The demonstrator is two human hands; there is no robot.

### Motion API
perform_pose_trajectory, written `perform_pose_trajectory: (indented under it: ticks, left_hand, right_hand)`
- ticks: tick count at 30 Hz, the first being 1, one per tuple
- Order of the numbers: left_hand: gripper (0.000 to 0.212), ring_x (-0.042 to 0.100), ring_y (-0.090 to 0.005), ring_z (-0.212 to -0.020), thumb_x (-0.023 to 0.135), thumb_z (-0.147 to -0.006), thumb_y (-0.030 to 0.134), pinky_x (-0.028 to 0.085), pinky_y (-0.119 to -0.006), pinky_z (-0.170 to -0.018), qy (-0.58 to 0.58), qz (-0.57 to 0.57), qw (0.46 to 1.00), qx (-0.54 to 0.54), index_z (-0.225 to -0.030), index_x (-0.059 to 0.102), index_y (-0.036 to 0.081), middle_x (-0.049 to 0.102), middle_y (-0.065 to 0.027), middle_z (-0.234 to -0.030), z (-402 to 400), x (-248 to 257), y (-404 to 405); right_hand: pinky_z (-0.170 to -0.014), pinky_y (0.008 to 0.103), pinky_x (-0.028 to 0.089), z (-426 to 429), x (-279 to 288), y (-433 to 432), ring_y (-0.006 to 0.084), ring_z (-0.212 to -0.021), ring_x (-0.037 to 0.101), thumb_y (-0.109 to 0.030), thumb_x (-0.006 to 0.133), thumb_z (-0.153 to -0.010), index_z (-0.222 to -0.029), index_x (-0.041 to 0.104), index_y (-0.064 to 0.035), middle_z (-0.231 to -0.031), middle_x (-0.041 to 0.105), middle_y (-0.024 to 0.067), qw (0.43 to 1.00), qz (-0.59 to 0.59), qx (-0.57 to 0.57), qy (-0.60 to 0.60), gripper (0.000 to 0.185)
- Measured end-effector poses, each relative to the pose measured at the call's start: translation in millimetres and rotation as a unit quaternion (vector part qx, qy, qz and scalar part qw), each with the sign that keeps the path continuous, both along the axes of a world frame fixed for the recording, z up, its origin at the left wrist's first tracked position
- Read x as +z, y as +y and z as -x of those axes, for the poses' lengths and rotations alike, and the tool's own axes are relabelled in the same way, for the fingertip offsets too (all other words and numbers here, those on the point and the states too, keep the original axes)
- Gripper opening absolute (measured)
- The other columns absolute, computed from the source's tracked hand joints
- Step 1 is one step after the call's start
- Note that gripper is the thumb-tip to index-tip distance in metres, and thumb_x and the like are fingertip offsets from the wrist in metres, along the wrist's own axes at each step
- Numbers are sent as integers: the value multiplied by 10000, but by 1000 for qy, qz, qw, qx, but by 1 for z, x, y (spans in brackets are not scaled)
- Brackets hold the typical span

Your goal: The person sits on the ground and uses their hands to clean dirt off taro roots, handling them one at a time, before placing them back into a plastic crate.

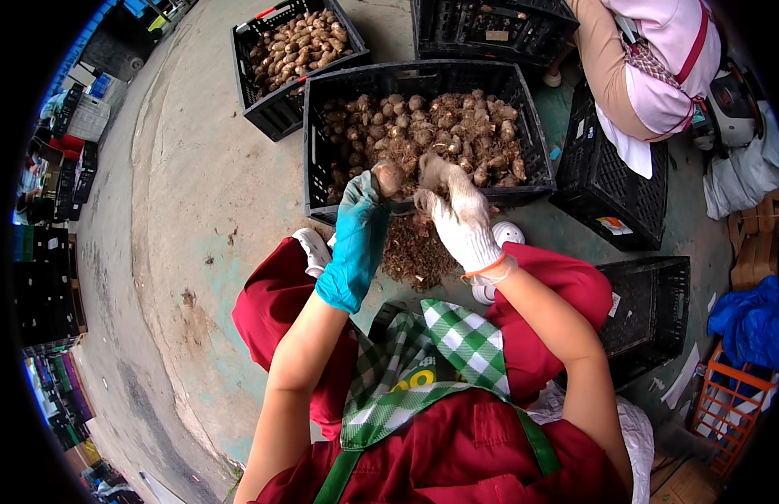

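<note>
A teal rubber glove covers my left hand (364, 211), whose fingers grip a round brown taro corm (388, 179) at the near side of a black plastic crate (427, 70). My right hand (453, 205), in a soiled white knit glove, hovers just right of that corm. Its thumb and fingers are curled but apart, and nothing shows between them; the fingertips are slightly blurred. Many small taro corms (417, 126) fill the crate's bottom, the right-hand ones tangled in hairy root fibre. On the floor below the crate lies a heap of brown fibre scraps (417, 255).
Behind on the left, another crate (273, 113) holds cleaner, paler corms (301, 47). More black crates stand at the back (496, 31) and right (610, 183), with a low one (644, 315) beside my knee. A person (647, 75) sits at upper right. An orange rack (729, 403) stands lower right.
</note>
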State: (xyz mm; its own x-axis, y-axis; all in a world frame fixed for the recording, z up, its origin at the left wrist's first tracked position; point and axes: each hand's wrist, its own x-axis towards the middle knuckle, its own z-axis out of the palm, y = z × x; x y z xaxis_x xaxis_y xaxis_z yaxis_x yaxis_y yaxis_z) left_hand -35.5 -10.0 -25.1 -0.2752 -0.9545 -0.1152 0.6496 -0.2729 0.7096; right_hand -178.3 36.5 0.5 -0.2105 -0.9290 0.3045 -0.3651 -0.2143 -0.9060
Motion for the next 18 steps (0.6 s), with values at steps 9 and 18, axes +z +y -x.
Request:
perform_pose_trajectory:
  ticks: [9, 18]
  left_hand:
    - [108, 517, -79, -796, 583, -861, 93, 452, -230, -736, -115, 23, 993, -8, -896, 481, 82, 559, -12, -889, 12, -19, 21]
    - [167, 558, -119, -812, 621, -836, 121, 472, -291, -769, -74, 2, 997, 14, -925, 490, 68, 579, -35, -898, 10, -6, 12]
  right_hand:
    - [-733, 327, 469, 5, 9, -4, 277, -819, 597, -22, 585, -736, -900, 601, -12, -873, 612, 140, 997, 24, -55, 44, 165]
    - [-645, 340, 465, -2, -12, -3, 276, -719, 593, -9, 534, -785, -879, 552, -21, -782, 600, 134, 993, -62, -91, 44, 97]
